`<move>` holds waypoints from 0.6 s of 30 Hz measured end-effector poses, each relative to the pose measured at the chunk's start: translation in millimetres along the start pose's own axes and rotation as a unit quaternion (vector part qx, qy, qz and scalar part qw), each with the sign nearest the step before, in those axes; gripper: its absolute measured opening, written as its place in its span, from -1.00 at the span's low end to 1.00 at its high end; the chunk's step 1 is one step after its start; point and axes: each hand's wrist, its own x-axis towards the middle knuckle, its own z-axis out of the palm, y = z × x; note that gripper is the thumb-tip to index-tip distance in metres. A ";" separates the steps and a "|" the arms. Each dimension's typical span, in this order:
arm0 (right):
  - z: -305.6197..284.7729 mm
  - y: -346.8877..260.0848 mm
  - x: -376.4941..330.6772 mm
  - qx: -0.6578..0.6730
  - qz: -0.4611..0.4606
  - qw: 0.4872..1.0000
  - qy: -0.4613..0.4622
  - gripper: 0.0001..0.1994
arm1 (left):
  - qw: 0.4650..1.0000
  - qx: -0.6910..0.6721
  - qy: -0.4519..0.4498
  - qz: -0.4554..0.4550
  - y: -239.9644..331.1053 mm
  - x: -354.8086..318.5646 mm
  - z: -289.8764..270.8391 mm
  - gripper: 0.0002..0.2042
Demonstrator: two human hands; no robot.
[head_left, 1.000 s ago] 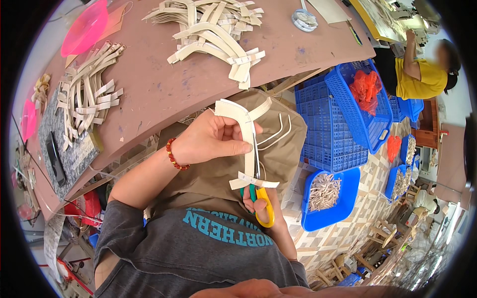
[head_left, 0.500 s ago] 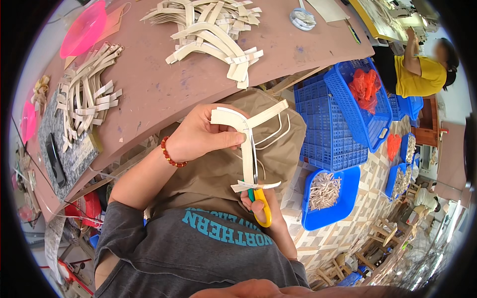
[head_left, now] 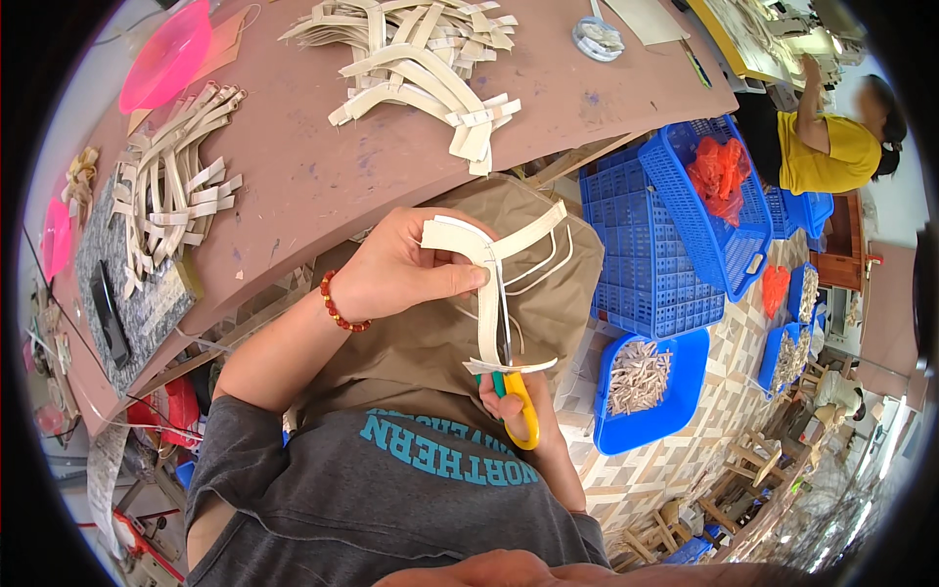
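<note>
My left hand [head_left: 396, 266] pinches a cream branched strap piece [head_left: 486, 318] between thumb and fingers, above my lap. A red bead bracelet circles that wrist. In my right hand [head_left: 546, 428] is a pair of scissors [head_left: 525, 406] with yellow and green handles, the fingers wrapped round the loops. The blades point away from me and lie along the edge of the strap piece, close to my left thumb; whether they are closed is hard to see. Thin cream strips hang off the piece on its right side.
On the brown table [head_left: 293, 186] lie a large pile of strap pieces [head_left: 416, 73] and a smaller one [head_left: 176, 186] to the left. Blue crates [head_left: 636, 245] stand at right, near a blue tub [head_left: 675, 411] of scraps. A person in a yellow top [head_left: 831, 152] works beyond.
My hands, the strap piece and the scissors have shifted slightly to the right. My grip looks the same on both things.
</note>
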 end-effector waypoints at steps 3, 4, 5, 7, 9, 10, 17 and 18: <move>4.8 -5.6 -1.1 0.025 -0.013 1.000 0.013 -0.16 | 1.000 -0.005 -0.005 -0.004 -0.1 0.4 -0.9 -0.77; 5.0 -5.8 -1.4 0.026 -0.017 0.999 0.012 -0.16 | 1.000 -0.007 -0.006 -0.007 0.3 0.6 -0.9 -0.77; 5.1 -5.7 -1.8 0.028 -0.021 0.999 0.010 -0.16 | 1.000 -0.010 -0.007 -0.009 0.7 0.8 -1.0 -0.77; 5.3 -6.1 -2.4 0.032 -0.023 0.999 0.007 -0.16 | 1.000 -0.007 -0.018 -0.015 3.1 1.1 -2.1 -0.76; 5.8 -6.7 -2.7 0.038 -0.021 0.999 0.002 -0.16 | 0.999 0.002 -0.027 -0.018 4.2 1.3 -3.1 -0.76; 6.4 -9.2 -2.4 0.034 -0.029 0.999 -0.004 -0.17 | 0.999 0.009 -0.030 -0.018 4.4 1.4 -3.4 -0.77; -2.5 2.0 -0.2 0.037 -0.011 0.999 -0.016 -0.61 | 0.991 0.115 -0.075 0.000 19.7 12.1 -10.4 -0.76; -2.4 4.7 0.5 0.016 -0.003 1.000 -0.011 -0.60 | 0.988 0.126 -0.088 -0.004 22.7 13.1 -12.7 -0.77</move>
